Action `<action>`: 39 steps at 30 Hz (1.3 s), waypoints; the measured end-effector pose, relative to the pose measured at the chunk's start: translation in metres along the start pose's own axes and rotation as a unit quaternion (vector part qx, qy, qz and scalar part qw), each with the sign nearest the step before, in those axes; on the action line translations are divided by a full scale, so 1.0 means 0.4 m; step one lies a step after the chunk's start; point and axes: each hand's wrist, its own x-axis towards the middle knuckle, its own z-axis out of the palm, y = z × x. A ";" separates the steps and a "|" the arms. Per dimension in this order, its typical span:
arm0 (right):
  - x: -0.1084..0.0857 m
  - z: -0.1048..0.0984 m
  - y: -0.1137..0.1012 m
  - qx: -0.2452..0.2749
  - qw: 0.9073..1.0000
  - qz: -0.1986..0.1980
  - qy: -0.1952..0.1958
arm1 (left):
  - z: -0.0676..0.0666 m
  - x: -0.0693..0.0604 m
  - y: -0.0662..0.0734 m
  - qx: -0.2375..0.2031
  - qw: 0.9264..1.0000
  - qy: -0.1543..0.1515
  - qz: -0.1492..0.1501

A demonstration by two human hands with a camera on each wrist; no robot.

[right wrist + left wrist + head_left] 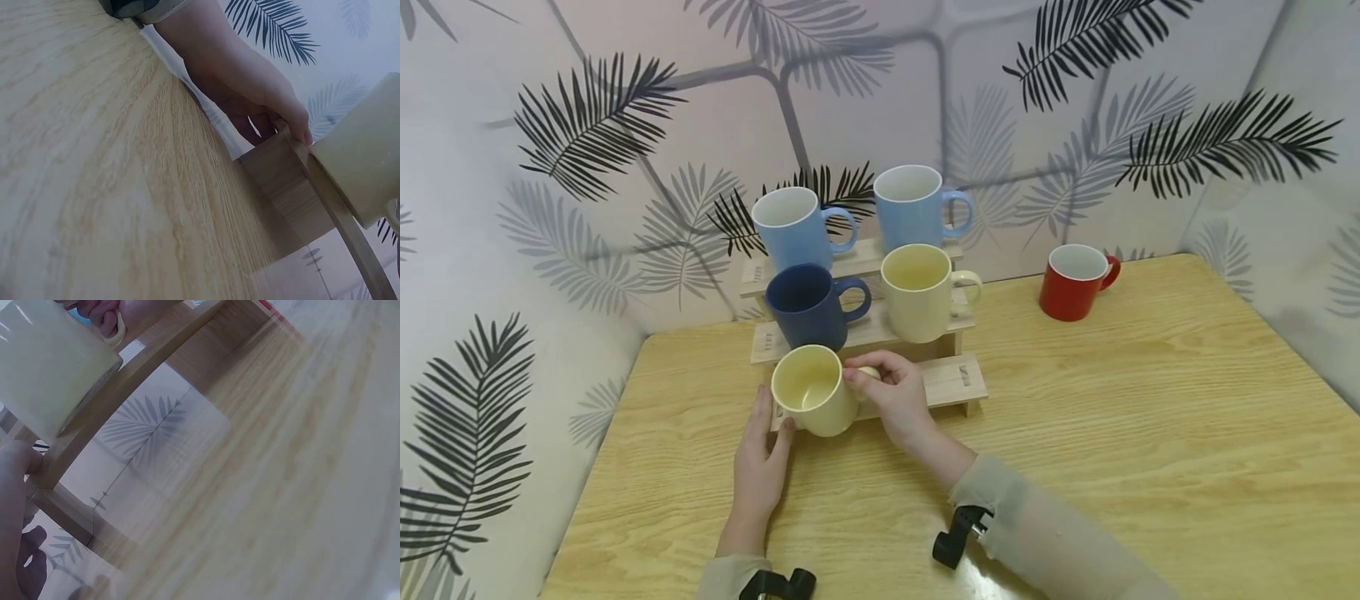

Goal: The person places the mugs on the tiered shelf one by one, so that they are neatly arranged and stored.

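Note:
A pale yellow mug stands at the left part of the lowest step of a wooden tiered rack. My right hand pinches this mug's handle on its right side. Around the left end of the same step lies my left hand, its thumb at the front edge and its fingers along the side. In the left wrist view the mug's base meets the board. The right wrist view shows the left hand gripping the step's end beside the mug.
On the middle step stand a dark blue mug and another yellow mug. Two light blue mugs, a left one and a right one, occupy the top step. A red mug is at the table's back right, near the patterned wall.

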 end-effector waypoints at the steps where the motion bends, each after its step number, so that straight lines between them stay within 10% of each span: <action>1: 0.000 -0.001 0.001 0.002 1.000 0.000 0.002 | 0.000 0.000 0.000 0.001 1.000 -0.001 -0.001; 19: 0.004 -0.030 -0.003 -0.068 0.997 0.034 -0.017 | 0.000 -0.001 -0.002 0.007 1.000 -0.012 -0.022; 39: 0.031 -0.068 -0.080 -0.257 0.947 0.129 -0.141 | 0.001 0.001 0.002 -0.007 1.000 -0.006 -0.021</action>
